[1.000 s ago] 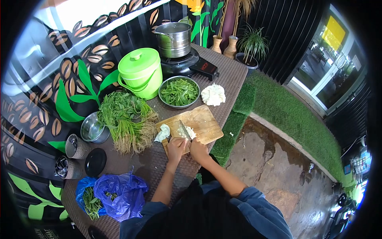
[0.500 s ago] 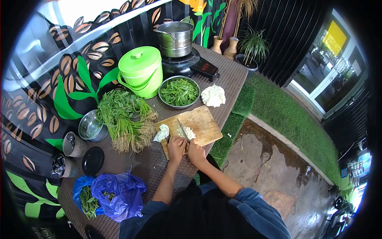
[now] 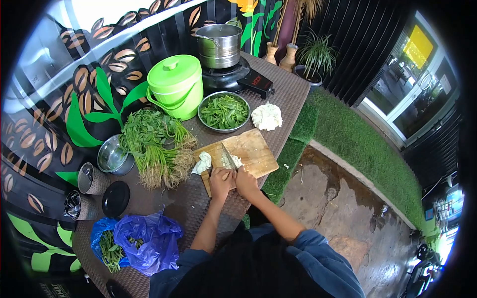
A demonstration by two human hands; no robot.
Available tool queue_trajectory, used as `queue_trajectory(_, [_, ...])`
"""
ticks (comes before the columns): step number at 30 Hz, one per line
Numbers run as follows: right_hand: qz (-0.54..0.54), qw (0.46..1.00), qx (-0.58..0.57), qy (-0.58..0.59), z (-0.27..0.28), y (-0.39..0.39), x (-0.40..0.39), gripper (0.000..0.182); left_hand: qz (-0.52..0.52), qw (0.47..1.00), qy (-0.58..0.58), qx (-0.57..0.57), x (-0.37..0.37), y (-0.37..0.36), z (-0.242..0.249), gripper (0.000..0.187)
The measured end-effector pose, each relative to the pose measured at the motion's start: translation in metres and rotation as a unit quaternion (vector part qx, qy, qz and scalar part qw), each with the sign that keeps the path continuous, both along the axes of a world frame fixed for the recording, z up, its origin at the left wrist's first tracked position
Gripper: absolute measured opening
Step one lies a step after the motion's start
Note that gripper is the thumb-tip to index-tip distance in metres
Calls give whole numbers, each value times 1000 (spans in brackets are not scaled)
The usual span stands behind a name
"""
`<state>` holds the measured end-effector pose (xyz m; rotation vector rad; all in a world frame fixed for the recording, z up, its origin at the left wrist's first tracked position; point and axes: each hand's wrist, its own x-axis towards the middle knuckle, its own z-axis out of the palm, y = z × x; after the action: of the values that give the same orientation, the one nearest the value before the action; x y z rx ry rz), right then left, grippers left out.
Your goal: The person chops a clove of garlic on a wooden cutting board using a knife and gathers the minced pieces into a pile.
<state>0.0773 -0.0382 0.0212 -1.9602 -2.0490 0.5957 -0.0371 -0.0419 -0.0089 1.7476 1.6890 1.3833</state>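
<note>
My right hand (image 3: pixel 246 182) grips a knife (image 3: pixel 229 156), its blade pointing away from me over a wooden cutting board (image 3: pixel 261 149). Finely chopped white pieces (image 3: pixel 237 161) lie on both sides of the blade. Just left of the knife, my left hand (image 3: pixel 220 183) rests at the board's near edge with its fingers curled in; whatever they may hold is hidden. A crumpled white wad (image 3: pixel 202 163) sits on the board's left end. Beyond the board stands a metal bowl (image 3: pixel 214 130) of cut green leaves (image 3: pixel 224 112).
Left of the board lies a large bunch of rooted greens (image 3: pixel 159 149). Behind are a green lidded bucket (image 3: pixel 175 87) and a steel pot (image 3: pixel 218 47) on a stove (image 3: pixel 223 79). A white crumpled bundle (image 3: pixel 267 117) sits near the table's right edge; blue plastic bags (image 3: pixel 149 243) lie front left.
The knife blade and my right hand have shifted very slightly over the chopped pieces. My left hand stays beside it, and the surrounding things have not moved.
</note>
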Motion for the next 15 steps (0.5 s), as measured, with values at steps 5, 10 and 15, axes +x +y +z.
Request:
queue_trajectory(5, [24, 999, -44, -1, 1, -5, 3, 37, -3, 1000, -14, 18, 2, 0, 4, 8])
queue_trajectory(10, [45, 997, 65, 17, -18, 22, 26, 35, -1, 999, 36, 30, 3, 0, 4, 9])
queue_trajectory(15, [30, 865, -292, 407, 26, 26, 68, 37, -24, 994, -72, -76, 4, 2, 8, 14])
